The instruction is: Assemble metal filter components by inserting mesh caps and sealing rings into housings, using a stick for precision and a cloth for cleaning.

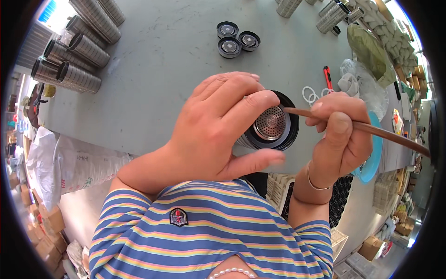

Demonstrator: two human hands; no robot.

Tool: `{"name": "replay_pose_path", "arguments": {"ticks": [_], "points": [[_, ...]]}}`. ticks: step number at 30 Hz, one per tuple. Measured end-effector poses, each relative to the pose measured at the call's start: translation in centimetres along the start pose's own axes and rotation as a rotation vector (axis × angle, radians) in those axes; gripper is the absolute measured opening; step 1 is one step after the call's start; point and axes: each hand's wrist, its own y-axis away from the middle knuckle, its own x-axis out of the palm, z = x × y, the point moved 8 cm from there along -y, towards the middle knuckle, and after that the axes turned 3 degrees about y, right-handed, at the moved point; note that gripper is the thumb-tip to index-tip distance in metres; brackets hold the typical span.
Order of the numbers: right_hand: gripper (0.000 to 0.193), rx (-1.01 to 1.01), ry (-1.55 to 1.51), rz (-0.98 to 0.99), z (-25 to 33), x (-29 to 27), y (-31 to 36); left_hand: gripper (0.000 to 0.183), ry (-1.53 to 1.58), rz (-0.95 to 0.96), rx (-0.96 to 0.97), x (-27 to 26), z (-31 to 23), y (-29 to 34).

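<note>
My left hand [216, 121] grips a round black-rimmed canister [293, 110] over the near edge of the table, fingers along its far side and thumb close to its near rim. A silver perforated metal disc [271, 124] sits inside the canister's mouth. In my right hand [341, 135], a long brown tapered stick [388, 135] is pinched between thumb and fingers. Its pointed tip reaches the inside of the rim, beside the disc; whether it touches is hard to see. The canister's body is mostly hidden by my left hand.
Three black round parts with silver centres [231, 46] stand farther up the grey table [153, 69]. White rings [310, 95] and a red utility knife [328, 76] lie past my right hand. Stacked metal cylinders [81, 76] are at left; a blue basin [374, 160] is at right.
</note>
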Motion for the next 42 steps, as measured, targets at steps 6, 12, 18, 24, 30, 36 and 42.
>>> {"name": "replay_pose_path", "arguments": {"ticks": [6,12,18,24,30,36,42], "points": [[0.012,0.089,0.049,0.075,-0.5,0.3,-0.6,0.066,0.038,-0.012,-0.083,0.5,0.5,0.6],[0.026,-0.039,0.110,0.153,0.8,0.4,-0.7,0.067,0.064,0.008,-0.101,0.5,0.6,0.6],[0.014,0.089,-0.053,0.105,-0.4,0.9,-0.9,0.070,0.043,0.032,-0.129,0.3,0.7,0.7],[0.022,-0.043,0.188,0.277,1.0,1.1,-1.8,0.070,0.067,0.033,-0.127,0.5,0.5,0.2],[0.020,0.166,-0.136,0.266,0.1,1.2,-0.9,0.067,0.089,0.011,-0.123,0.2,0.8,0.4],[0.024,-0.180,-0.217,0.414,1.9,4.8,-1.7,0.079,0.163,-0.125,-0.065,0.0,1.0,0.6],[0.014,-0.206,0.059,0.317,1.2,4.4,-2.7,0.086,0.121,-0.144,-0.068,-0.7,0.5,0.8]]}}
